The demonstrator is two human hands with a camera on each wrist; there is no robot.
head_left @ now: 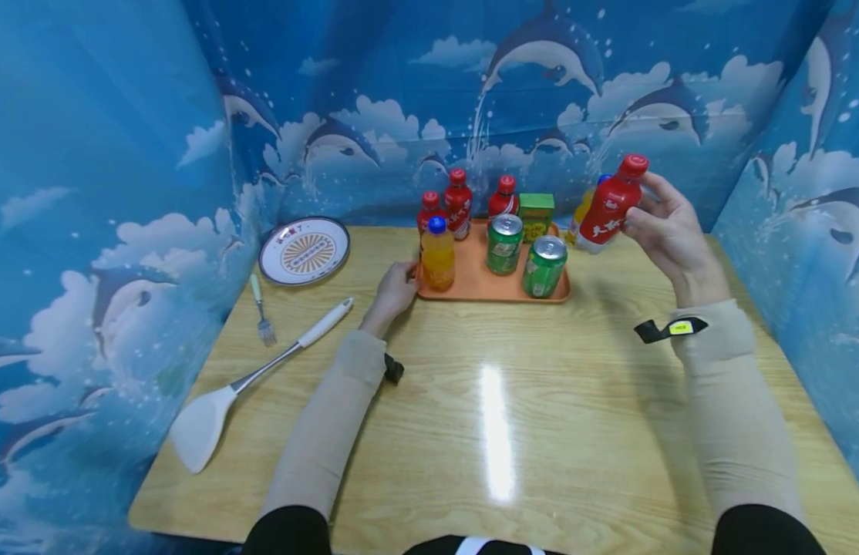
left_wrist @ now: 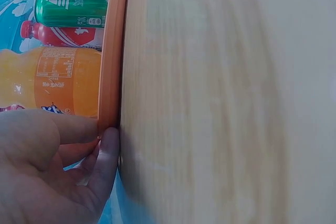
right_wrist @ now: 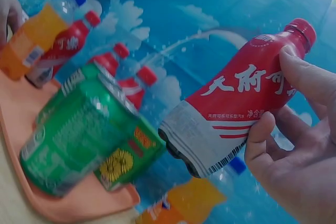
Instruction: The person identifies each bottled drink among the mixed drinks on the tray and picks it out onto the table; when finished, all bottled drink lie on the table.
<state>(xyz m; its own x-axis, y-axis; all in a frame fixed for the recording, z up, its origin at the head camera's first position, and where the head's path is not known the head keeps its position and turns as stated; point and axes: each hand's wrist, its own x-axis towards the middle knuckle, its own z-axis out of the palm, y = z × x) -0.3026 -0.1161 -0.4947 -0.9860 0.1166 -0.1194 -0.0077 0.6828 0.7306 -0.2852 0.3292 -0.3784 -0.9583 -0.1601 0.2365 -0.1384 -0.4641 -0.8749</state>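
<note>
1. Up on the right, the right hand (head_left: 671, 233) has a red bottle (head_left: 611, 203) in its grip, thumb on one side, fingers curled round the other, no gap to spare!
2. That bottle is held up just beyond the tray's right end, tilted, red cap up and to the right, base down to the left, label facing out.
3. Over to the left hand (head_left: 395, 289): thumb and fingers close together, pinching the rim of the orange tray (head_left: 481, 291) at its left end.
4. What a crowd on that tray! An orange bottle (head_left: 438, 258) stands upright at the left, near the pinching fingers.
5. Two green cans (head_left: 544, 267), both upright, hold the right half, one at the front corner, one behind and to its left.
6. A green box (head_left: 537, 212) stands behind the cans, and three more red bottles (head_left: 459, 202) line the back.
7. Tucked behind the held bottle, partly hidden, there's a second orange bottle (head_left: 581, 212) with a blue cap.
8. Far left on the table (head_left: 575, 432): a plate (head_left: 274, 265), a fork (head_left: 261, 312) and a spatula (head_left: 263, 369), handle towards the left hand.
</note>
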